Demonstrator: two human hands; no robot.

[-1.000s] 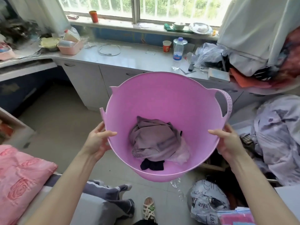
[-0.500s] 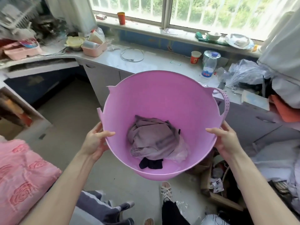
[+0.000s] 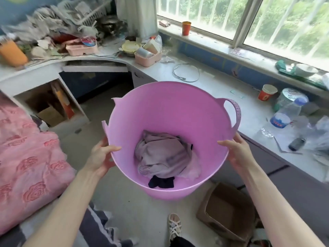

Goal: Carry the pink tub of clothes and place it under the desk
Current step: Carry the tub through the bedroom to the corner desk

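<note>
Between the fingers [image 3: 114,149] of both hands sits a plain pink tub [image 3: 165,111], holding a mauve-grey garment [image 3: 160,154] and a navy one [image 3: 161,182]. Out beyond the left fingers lies a pink blanket [image 3: 30,166] with a raised rose pattern. Past the right fingers stand a red-and-white paper cup [image 3: 268,92] and a clear bottle [image 3: 283,116] with a blue label, and below them a brown cardboard box [image 3: 227,211].

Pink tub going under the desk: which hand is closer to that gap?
Left. The left hand grips the pink tub on the side nearest the desk opening; the right hand holds the far side.
</note>
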